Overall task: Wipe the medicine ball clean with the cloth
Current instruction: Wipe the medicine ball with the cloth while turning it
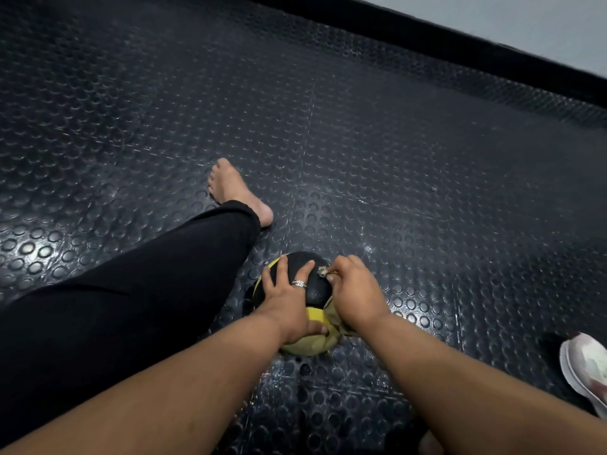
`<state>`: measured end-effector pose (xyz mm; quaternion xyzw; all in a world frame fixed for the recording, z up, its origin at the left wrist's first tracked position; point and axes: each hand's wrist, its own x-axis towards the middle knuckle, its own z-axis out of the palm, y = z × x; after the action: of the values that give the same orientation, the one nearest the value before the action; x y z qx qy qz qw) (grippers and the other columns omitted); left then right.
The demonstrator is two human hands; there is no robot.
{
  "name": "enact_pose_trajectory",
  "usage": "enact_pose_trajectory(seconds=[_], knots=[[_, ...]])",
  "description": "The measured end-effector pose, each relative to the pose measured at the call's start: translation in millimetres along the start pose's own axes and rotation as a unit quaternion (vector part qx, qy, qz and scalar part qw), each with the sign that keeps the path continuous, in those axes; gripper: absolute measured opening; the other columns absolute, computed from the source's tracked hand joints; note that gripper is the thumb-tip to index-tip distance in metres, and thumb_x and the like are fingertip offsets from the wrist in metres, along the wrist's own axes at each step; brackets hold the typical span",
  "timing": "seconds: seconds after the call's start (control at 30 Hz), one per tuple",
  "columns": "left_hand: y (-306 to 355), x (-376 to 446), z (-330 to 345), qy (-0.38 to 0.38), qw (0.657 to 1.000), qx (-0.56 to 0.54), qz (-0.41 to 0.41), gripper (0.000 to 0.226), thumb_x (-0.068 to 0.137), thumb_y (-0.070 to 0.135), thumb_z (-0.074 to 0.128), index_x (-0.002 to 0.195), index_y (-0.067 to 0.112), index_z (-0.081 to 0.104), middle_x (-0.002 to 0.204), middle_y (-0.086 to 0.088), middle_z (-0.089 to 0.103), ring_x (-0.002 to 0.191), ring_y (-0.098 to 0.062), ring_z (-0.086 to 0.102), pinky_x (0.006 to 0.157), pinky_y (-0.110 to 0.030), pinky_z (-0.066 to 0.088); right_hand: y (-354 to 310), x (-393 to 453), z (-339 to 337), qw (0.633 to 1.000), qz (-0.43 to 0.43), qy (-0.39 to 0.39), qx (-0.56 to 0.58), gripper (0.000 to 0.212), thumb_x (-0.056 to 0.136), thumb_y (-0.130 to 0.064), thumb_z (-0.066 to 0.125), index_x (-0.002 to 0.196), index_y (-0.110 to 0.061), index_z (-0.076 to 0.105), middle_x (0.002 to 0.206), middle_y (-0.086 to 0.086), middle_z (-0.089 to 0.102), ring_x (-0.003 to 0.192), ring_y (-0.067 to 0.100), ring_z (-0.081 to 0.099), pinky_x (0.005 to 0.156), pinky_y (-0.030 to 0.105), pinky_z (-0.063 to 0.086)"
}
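Currently mid-wipe, by my reading. Medicine ball [303, 284] sits on the studded rubber floor [427, 192], close in front of the person, just beside the outstretched leg in black trousers [147, 290]. Ball is black over the top and far side, with yellow panels on the near underside and a yellow sliver at the left edge.

Left hand [289, 300]: fingers spread and fairly straight over the top of the ball, palm down, a ring on one finger. Its grip is released, pressing rather than clasping; judged to be steadying the ball against rolling.

Right hand [353, 290]: fingers curled, grip clenched on the cloth [331, 318]. Cloth is a dull olive-tan, bunched; a small tuft pokes out near the thumb and the rest trails down the ball's right flank under the palm. Cloth touches the ball on its right side.

Step in hand: rubbing the right-hand upper quarter of the ball. How clean the surface is cannot be told from this view; the black skin shows some faint speckling near the cloth.

Next move, as I judge it:
- drag the cloth across the crown toward the left hand, keeping pressure on;
- then roll the ball with the left hand to bring the floor-facing side up, since that part is out of reach now;
- rebunch the cloth if the trailing end snags under the ball.

A white shoe [584, 372] lies at the right edge, well apart from the ball.
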<state>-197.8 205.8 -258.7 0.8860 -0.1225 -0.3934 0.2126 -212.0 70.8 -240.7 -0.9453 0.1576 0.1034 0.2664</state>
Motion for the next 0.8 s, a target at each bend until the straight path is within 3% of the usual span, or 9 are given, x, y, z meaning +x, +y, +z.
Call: enact_pose_trajectory(seconds=[0.13,0.37,0.63,0.8], knots=[[6,0,5,-0.015,1.000,0.011,-0.002,0.119,0.075,0.047,0.079,0.149,0.048,-0.014,0.154,0.000,-0.037,0.142,-0.036,-0.030,0.116,-0.062,0.017,7,13,-3,0.989,0.135,0.001,0.056,0.009,0.092,-0.011,0.048,0.087,-0.014,0.054,0.100,0.011,0.061,0.086,0.025,0.055,0.070,0.026,0.038],[0,5,-8,-0.010,1.000,0.013,-0.004,0.113,0.078,0.036,0.079,0.152,0.044,-0.007,0.158,-0.005,-0.027,0.145,-0.038,-0.022,0.120,-0.054,0.012,-10,-26,10,0.998,0.021,0.039,0.045,0.010,0.092,-0.011,0.052,0.097,-0.011,0.060,0.095,-0.005,0.044,0.083,0.013,0.045,0.072,0.023,0.033],[4,7,-11,-0.012,1.000,-0.014,0.008,0.118,0.072,0.046,0.082,0.152,0.044,-0.005,0.158,-0.002,-0.028,0.145,-0.037,-0.022,0.119,-0.057,0.011,-4,-3,5,0.989,0.100,0.033,0.101,0.012,0.095,-0.018,0.050,0.099,-0.012,0.059,0.099,0.002,0.045,0.084,0.017,0.048,0.073,0.022,0.032],[6,6,-5,-0.011,1.000,-0.002,0.010,0.117,0.074,0.047,0.080,0.152,0.045,-0.007,0.157,-0.002,-0.030,0.144,-0.039,-0.025,0.119,-0.056,0.010,8,11,4,0.980,0.164,0.043,0.102,0.010,0.092,-0.017,0.052,0.095,-0.011,0.059,0.107,0.014,0.059,0.089,0.025,0.053,0.073,0.024,0.034]])
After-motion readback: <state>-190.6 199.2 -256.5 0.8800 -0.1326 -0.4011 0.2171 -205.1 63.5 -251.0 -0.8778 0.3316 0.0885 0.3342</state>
